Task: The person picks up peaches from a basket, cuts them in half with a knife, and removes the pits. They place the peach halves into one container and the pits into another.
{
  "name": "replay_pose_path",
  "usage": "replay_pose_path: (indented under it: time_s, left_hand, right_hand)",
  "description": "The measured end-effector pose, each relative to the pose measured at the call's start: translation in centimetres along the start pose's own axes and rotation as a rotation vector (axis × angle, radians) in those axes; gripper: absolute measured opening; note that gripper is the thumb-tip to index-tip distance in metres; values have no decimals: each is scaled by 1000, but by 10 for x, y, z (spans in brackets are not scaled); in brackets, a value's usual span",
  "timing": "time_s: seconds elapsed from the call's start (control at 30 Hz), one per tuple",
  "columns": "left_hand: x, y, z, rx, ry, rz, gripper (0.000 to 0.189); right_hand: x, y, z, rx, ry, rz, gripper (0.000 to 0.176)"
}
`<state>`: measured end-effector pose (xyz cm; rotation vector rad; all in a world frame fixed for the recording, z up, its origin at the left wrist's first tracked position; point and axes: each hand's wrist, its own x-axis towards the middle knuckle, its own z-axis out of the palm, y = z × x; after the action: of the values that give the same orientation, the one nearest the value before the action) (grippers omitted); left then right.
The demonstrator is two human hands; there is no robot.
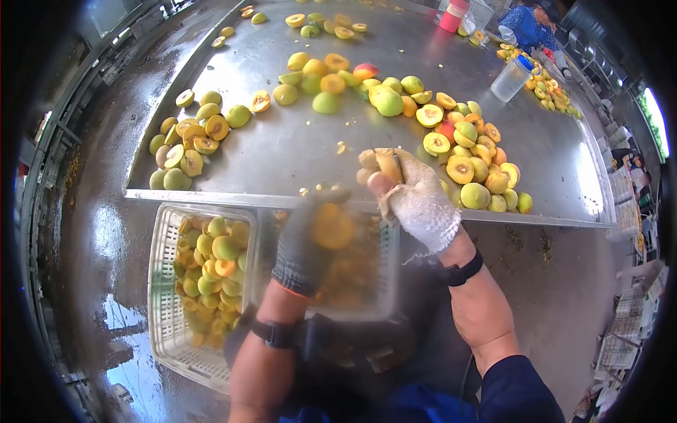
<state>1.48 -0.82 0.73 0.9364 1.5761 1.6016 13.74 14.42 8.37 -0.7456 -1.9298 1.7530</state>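
My left hand [305, 243], in a grey glove, is blurred over the table's front edge and a crate. A smeared yellow fruit half [333, 225] is beside its fingers; whether the hand grips it is unclear. My right hand [412, 189], in a worn white glove with bare fingertips, is closed above the metal table [282, 166]. A small brownish thing shows between its fingers, too unclear to name. Halved and whole yellow-green fruits [460, 169] lie right of this hand, others [192, 162] at the table's left.
A white crate of fruit [162, 296] stands below the table's front edge, beside a second, blurred crate [386, 282]. On the table are more fruits [326, 102], a bottle with a blue lid [509, 81] and a pink container [453, 15]. Another person [527, 28] is at the far right.
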Motion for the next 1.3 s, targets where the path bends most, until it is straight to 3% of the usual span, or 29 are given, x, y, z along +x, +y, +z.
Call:
replay_pose_path:
  time_s: [0.1, 0.17, 0.27, 0.37, 0.47, 0.5, 0.57, 0.67, 0.87, 0.97, 1.17, 1.27, 1.3]
  left_hand:
    - [9, 4, -9, 314, 115, 266, 54]
    - [2, 26, -12, 495, 203, 349, 49]
    - [3, 16, -6, 160, 306, 335, 45]
    - [12, 7, -5, -231, 325, 251, 43]
    - [13, 16, -2, -573, 312, 183, 45]
    - [12, 19, -2, -612, 305, 172, 46]
    - [7, 21, -6, -452, 295, 191, 48]
    - [8, 13, -13, 319, 288, 413, 50]
    - [10, 4, -8, 417, 289, 468, 43]
    - [11, 2, -8, 41, 271, 243, 35]
    - [5, -8, -1, 76, 324, 239, 39]
    - [5, -15, 1, -153, 343, 165, 38]
    - [5, -19, 3, -224, 360, 144, 37]
  right_hand:
    - [-7, -1, -8, 347, -59, 160, 30]
    - [-12, -1, 5, 216, -106, 113, 26]
    - [-28, -4, 27, -179, -146, -184, 25]
    - [-32, 10, 42, -577, -15, -542, 29]
    - [-43, -1, 54, -656, 11, -358, 33]
    - [-43, -4, 56, -640, 29, -417, 32]
    - [-39, -9, 57, -609, 65, -533, 31]
    - [-26, -1, 56, -648, 160, -772, 48]
    - [-21, 1, 58, -642, 129, -769, 48]
    - [-16, 5, 64, -676, 159, -911, 18]
    - [-13, 5, 69, -690, 108, -822, 17]
    - [-14, 17, 71, -735, 62, -791, 38]
    - [-14, 19, 72, -725, 62, -786, 37]
